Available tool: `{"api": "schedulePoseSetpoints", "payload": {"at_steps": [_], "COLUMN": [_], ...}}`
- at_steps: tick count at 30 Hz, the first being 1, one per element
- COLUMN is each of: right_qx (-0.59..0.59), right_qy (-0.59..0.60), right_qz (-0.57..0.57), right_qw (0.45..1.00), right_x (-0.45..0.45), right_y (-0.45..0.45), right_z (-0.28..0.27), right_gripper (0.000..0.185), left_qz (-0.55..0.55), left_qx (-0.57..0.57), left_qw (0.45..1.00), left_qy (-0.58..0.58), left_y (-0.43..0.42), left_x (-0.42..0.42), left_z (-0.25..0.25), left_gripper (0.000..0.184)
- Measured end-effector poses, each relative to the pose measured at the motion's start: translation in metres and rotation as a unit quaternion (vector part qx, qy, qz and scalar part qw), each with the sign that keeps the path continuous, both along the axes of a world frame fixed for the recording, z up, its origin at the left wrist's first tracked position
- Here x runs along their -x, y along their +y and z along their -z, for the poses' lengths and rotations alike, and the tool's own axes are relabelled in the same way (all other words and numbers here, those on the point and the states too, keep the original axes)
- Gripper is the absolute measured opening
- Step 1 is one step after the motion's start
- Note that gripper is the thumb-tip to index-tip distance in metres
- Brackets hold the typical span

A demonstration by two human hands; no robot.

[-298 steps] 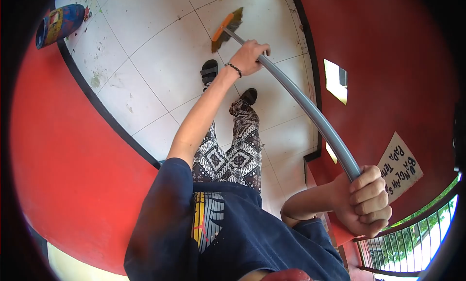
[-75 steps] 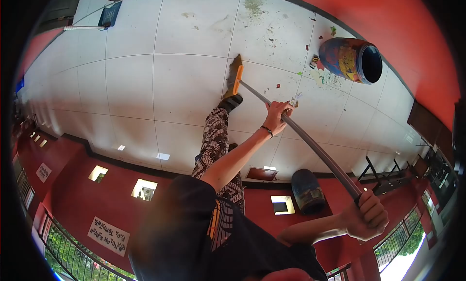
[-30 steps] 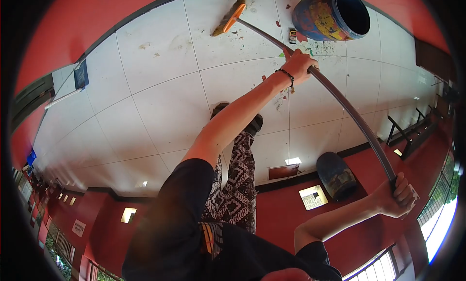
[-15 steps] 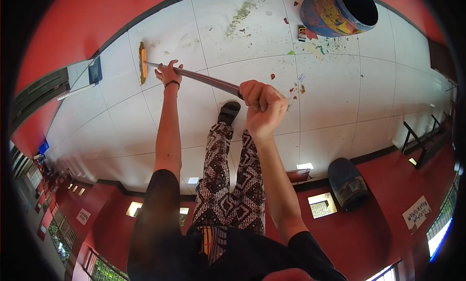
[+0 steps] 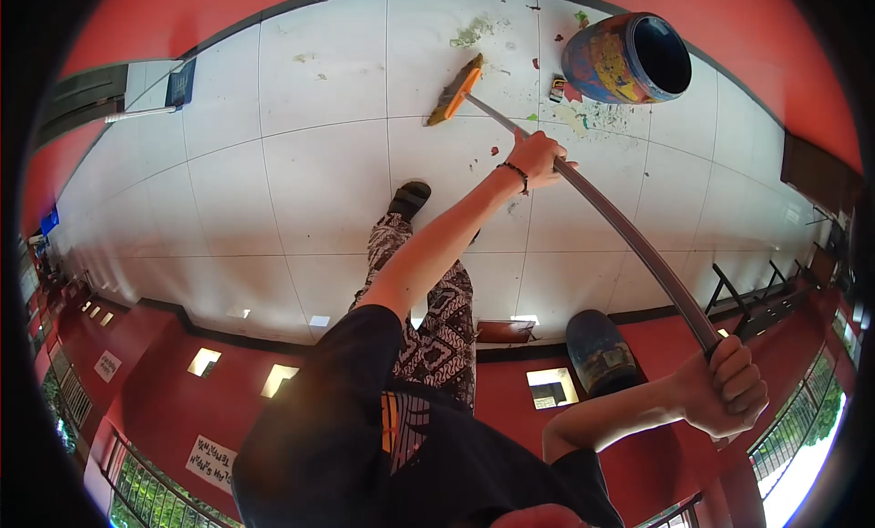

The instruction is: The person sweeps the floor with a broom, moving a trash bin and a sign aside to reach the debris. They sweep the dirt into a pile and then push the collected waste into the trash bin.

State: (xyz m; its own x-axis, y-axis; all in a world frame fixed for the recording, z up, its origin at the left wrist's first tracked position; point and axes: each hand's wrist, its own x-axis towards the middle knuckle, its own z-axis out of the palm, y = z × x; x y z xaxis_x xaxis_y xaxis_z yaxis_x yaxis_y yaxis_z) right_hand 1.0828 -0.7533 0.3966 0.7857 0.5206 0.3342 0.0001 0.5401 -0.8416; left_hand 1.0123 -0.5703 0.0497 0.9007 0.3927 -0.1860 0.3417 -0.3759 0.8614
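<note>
A broom with an orange head [image 5: 462, 91] and brownish bristles lies on the white tiled floor [image 5: 328, 181], its long grey handle [image 5: 629, 232] slanting down to the right. My left hand [image 5: 538, 158], with a dark bracelet at the wrist, is closed around the lower part of the handle. At the handle's top end, far to the right, my right hand [image 5: 726, 389] is wrapped in a fist. Scattered bits of litter and crumbs [image 5: 620, 118] lie to the right of the broom head, along with a small box-like piece [image 5: 558, 88]. A greenish smear [image 5: 472, 30] marks the floor above the head.
A paint-stained blue barrel [image 5: 629, 58] lies tipped near the far red wall, its mouth facing right. Another dark barrel [image 5: 600, 353] is by the near wall. A blue object with a pale stick [image 5: 180, 86] rests at the left. Black metal legs [image 5: 747, 295] stand at right.
The broom head has swung from the left to the right, closer to the litter. My left hand moved right and closed more around the handle; my right hand went right and down.
</note>
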Motion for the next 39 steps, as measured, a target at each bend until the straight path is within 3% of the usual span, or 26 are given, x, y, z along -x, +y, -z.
{"api": "schedulePoseSetpoints", "payload": {"at_steps": [5, 7, 8, 11, 15, 18, 20, 22, 24, 25, 26, 28, 33, 36, 39], "right_qx": [-0.047, -0.037, -0.048, -0.058, -0.073, -0.062, -0.015, -0.007, -0.035, -0.031, -0.003, 0.049, 0.074, 0.104, 0.133], "right_qy": [-0.004, 0.01, 0.044, 0.088, 0.15, 0.215, 0.197, 0.17, 0.116, 0.115, 0.121, 0.068, 0.041, 0.011, 0.026], "right_qz": [-0.013, 0.027, -0.019, -0.07, -0.232, -0.207, -0.196, -0.219, -0.221, -0.194, -0.154, -0.118, 0.011, 0.006, 0.133], "right_qw": [0.999, 0.999, 0.998, 0.992, 0.958, 0.952, 0.96, 0.961, 0.968, 0.974, 0.981, 0.989, 0.996, 0.994, 0.982], "right_x": [-0.006, -0.007, -0.01, -0.001, 0.053, 0.107, 0.131, 0.143, 0.141, 0.123, 0.098, 0.049, -0.005, -0.017, 0.001], "right_y": [-0.004, 0.011, 0.031, 0.135, 0.321, 0.452, 0.514, 0.541, 0.547, 0.536, 0.515, 0.453, 0.364, 0.313, 0.269], "right_z": [-0.054, -0.043, -0.028, 0.054, 0.173, 0.255, 0.289, 0.297, 0.289, 0.277, 0.261, 0.223, 0.099, 0.05, 0.034], "right_gripper": [0.042, 0.042, 0.043, 0.043, 0.041, 0.037, 0.036, 0.034, 0.029, 0.027, 0.027, 0.03, 0.032, 0.033, 0.033], "left_qz": [-0.039, -0.071, -0.075, -0.181, -0.288, -0.338, -0.372, -0.357, -0.319, -0.286, -0.268, -0.128, -0.066, 0.006, 0.085], "left_qx": [-0.071, -0.101, -0.103, -0.114, -0.138, -0.198, -0.315, -0.246, -0.276, -0.213, -0.095, -0.058, 0.025, 0.066, 0.059], "left_qw": [0.997, 0.992, 0.99, 0.97, 0.915, 0.88, 0.843, 0.847, 0.885, 0.931, 0.953, 0.981, 0.997, 0.998, 0.995], "left_qy": [0.002, 0.03, 0.065, 0.116, 0.246, 0.27, 0.23, 0.307, 0.198, 0.086, 0.102, 0.136, 0.039, 0.008, -0.01], "left_y": [0.006, 0.043, 0.067, 0.159, 0.317, 0.435, 0.495, 0.536, 0.539, 0.542, 0.53, 0.49, 0.37, 0.316, 0.272], "left_x": [0.011, 0.039, 0.058, 0.127, 0.252, 0.338, 0.381, 0.372, 0.332, 0.312, 0.273, 0.193, 0.062, 0.011, -0.018], "left_z": [-0.063, -0.076, -0.077, -0.029, 0.03, 0.107, 0.181, 0.201, 0.209, 0.218, 0.192, 0.144, 0.086, 0.065, 0.052], "left_gripper": [0.039, 0.035, 0.033, 0.027, 0.025, 0.021, 0.019, 0.022, 0.017, 0.013, 0.009, 0.004, 0.028, 0.031, 0.027]}}
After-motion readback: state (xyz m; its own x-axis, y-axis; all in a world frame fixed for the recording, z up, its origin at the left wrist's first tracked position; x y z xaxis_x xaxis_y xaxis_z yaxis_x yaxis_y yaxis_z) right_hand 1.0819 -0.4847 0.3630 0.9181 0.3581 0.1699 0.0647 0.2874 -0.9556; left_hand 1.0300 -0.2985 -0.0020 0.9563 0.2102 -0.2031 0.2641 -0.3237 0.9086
